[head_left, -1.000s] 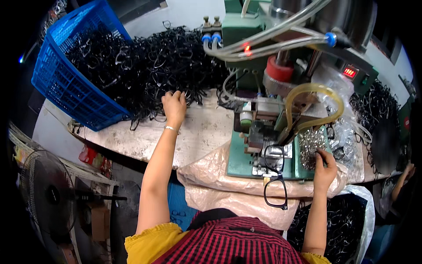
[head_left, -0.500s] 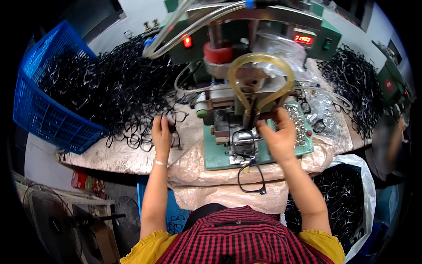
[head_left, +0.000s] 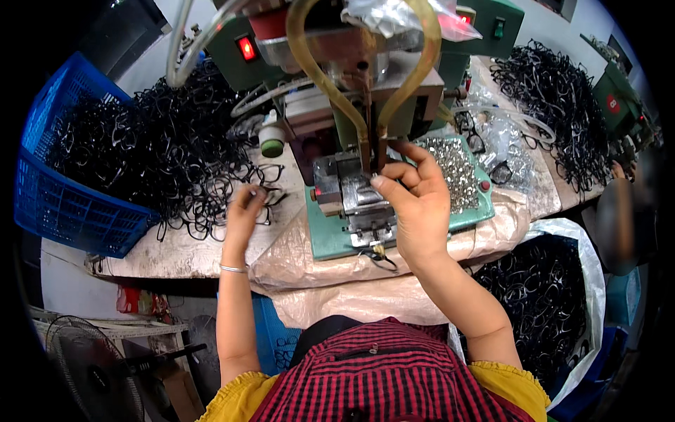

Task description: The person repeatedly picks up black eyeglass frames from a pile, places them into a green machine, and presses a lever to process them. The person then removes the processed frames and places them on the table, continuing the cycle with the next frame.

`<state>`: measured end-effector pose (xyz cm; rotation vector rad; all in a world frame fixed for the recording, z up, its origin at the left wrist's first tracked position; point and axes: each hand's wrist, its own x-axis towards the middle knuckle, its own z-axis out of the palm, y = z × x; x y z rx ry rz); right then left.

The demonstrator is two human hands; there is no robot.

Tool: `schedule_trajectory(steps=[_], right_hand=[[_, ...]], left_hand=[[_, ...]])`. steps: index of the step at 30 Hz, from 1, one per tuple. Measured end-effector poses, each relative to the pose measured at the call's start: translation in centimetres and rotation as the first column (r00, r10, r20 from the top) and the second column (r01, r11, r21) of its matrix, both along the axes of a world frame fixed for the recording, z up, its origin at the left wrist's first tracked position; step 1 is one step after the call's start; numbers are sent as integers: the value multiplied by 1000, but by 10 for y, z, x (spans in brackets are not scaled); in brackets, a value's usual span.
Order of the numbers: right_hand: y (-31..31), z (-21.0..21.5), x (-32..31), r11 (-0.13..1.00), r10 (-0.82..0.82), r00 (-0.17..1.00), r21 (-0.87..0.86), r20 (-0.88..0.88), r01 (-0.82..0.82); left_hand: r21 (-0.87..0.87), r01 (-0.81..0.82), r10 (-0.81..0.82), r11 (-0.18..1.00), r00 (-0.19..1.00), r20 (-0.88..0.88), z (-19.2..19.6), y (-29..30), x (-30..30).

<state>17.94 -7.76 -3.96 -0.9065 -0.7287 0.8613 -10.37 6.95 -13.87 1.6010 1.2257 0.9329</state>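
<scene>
Head view: well to the left of the press [head_left: 401,81], a blue crate [head_left: 36,193] stands tilted with its open side toward the machine, black spectacle frames inside it. Lower on that same side, away from the press, a floor fan [head_left: 95,373] is noted. Between crate and press, a large heap of black frames [head_left: 176,119] covers the worktable [head_left: 190,254]. At the heap's near edge, left of the press, is the left hand [head_left: 242,214], a bracelet [head_left: 233,269] on its wrist; thumb and forefinger are close together beside a black frame [head_left: 274,197], and whether they are clamped on it cannot be told. At the front of the press, a metal fixture [head_left: 365,193] sits on a green base [head_left: 327,243], with a dark rim [head_left: 383,261] showing at its front edge, mostly hidden. The right hand [head_left: 422,211] is at the right side of this fixture, thumb and forefinger near each other under the yellow tube [head_left: 416,70] of the press; any small part between them cannot be made out. Just right of the press, a green tray [head_left: 480,205] holds small shiny metal parts [head_left: 450,169]. Farther right of the press lie clear plastic [head_left: 513,151] and a second heap [head_left: 552,105] of frames; below, to its right, stands a white sack [head_left: 598,295] of black frames
</scene>
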Motion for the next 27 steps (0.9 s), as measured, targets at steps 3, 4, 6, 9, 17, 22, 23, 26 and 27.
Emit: schedule_trajectory(steps=[3,4,6,9,17,22,23,26,27], right_hand=[[3,-2,4,1000,30,999,-9,35,-30],[1,-1,7,999,40,997,-17,67,-39],[1,0,7,999,35,994,-18,104,-34],[3,-5,3,1000,1,999,-8,48,-1],[7,-1,1,997,45,982,-49,-183,-55],[0,4,-2,995,63,977,-65,-204,-77],[1,3,-2,996,68,978,-43,-196,-78],[3,3,1,998,55,994,-34,-91,-58],[2,1,3,998,33,998,-43,-45,-35]], left_hand=[[162,88,-82,983,996,-43,-24,-40,16],[115,64,-60,991,998,-38,-12,-40,15],[21,15,-15,1000,1000,-22,12,-33,13],[208,-128,5,970,862,507,77,-51,28],[581,12,-251,814,909,333,187,-118,100],[426,-136,-116,895,850,515,188,-70,120],[421,-120,-129,899,847,516,189,-68,120],[519,-59,-200,853,881,429,185,-77,110],[491,11,-288,871,822,492,177,-91,112]])
